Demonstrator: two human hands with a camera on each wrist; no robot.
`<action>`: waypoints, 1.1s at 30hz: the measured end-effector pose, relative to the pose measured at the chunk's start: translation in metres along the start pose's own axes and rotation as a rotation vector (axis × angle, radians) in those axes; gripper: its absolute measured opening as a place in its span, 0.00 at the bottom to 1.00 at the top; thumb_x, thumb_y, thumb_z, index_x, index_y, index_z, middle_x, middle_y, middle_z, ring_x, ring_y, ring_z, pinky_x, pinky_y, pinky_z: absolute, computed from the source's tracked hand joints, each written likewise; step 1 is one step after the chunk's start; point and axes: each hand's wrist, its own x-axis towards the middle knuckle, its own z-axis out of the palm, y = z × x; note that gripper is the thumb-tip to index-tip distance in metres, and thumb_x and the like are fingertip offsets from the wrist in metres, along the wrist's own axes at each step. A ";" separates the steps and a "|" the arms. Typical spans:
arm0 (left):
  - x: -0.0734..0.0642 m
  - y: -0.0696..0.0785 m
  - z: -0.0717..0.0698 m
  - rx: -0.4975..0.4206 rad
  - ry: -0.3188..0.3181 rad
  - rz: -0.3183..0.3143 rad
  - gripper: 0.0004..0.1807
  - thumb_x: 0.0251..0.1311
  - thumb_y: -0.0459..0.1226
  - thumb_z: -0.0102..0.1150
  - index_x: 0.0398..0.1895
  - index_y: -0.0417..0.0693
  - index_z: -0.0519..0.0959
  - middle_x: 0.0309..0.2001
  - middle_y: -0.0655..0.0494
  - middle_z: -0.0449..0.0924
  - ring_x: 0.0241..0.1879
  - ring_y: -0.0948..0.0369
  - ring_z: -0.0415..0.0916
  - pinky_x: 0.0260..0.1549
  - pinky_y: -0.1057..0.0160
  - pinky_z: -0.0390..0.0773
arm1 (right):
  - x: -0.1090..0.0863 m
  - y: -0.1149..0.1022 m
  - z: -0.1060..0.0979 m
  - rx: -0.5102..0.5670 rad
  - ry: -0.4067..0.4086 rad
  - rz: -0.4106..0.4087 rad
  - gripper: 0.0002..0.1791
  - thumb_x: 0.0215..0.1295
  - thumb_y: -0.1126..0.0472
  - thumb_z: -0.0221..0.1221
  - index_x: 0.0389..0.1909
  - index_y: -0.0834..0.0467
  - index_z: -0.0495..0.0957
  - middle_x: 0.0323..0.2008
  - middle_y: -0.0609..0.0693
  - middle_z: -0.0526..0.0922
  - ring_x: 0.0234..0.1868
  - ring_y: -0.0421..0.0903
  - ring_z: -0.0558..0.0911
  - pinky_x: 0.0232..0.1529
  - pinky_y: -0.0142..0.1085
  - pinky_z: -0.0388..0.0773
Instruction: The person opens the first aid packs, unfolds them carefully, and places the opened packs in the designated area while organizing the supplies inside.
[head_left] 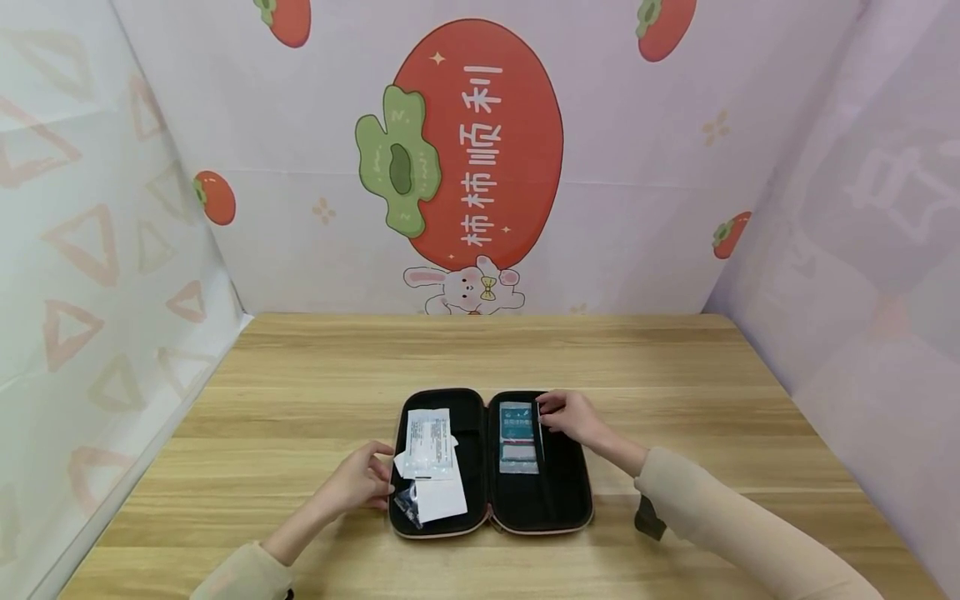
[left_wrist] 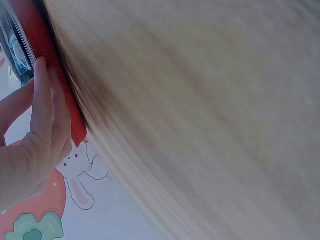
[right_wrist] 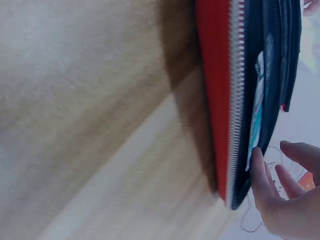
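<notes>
A zip case (head_left: 468, 533) lies unfolded, red outside and black inside. My left hand (head_left: 356, 479) touches its left edge, with extended fingers against the red side and zip rim in the left wrist view. White packets (head_left: 429, 442), a folded white paper (head_left: 442, 498) and a small clear bag with dark contents (head_left: 408, 504) lie in the left half. Teal-and-clear packets (head_left: 517, 437) sit in the right half, beside a black flap (head_left: 542, 467). At the flap's top, my right hand (head_left: 573, 417) touches a white-and-teal packet (right_wrist: 257, 120) with one fingertip, thumb apart from it.
The case stands on a wood-grain table (head_left: 300, 358). A small dark object (head_left: 648, 518) lies partly under the right sleeve. Printed cloth walls (head_left: 622, 208) enclose the table at the back and both sides.
</notes>
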 end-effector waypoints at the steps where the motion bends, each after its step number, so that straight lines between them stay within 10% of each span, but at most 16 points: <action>1: 0.000 0.000 0.000 0.001 0.001 0.000 0.28 0.41 0.16 0.53 0.50 0.24 0.60 0.28 0.46 0.67 0.21 0.60 0.71 0.20 0.60 0.80 | 0.000 -0.002 0.000 -0.028 -0.002 -0.019 0.17 0.51 0.74 0.55 0.44 0.73 0.72 0.34 0.62 0.78 0.31 0.50 0.80 0.30 0.36 0.80; 33: -0.001 0.001 -0.002 -0.017 -0.029 0.026 0.29 0.40 0.16 0.54 0.50 0.22 0.58 0.28 0.44 0.67 0.20 0.59 0.71 0.21 0.57 0.81 | -0.006 -0.051 0.056 -0.421 -0.355 -0.470 0.22 0.52 0.58 0.62 0.48 0.60 0.74 0.48 0.51 0.75 0.48 0.45 0.74 0.49 0.34 0.72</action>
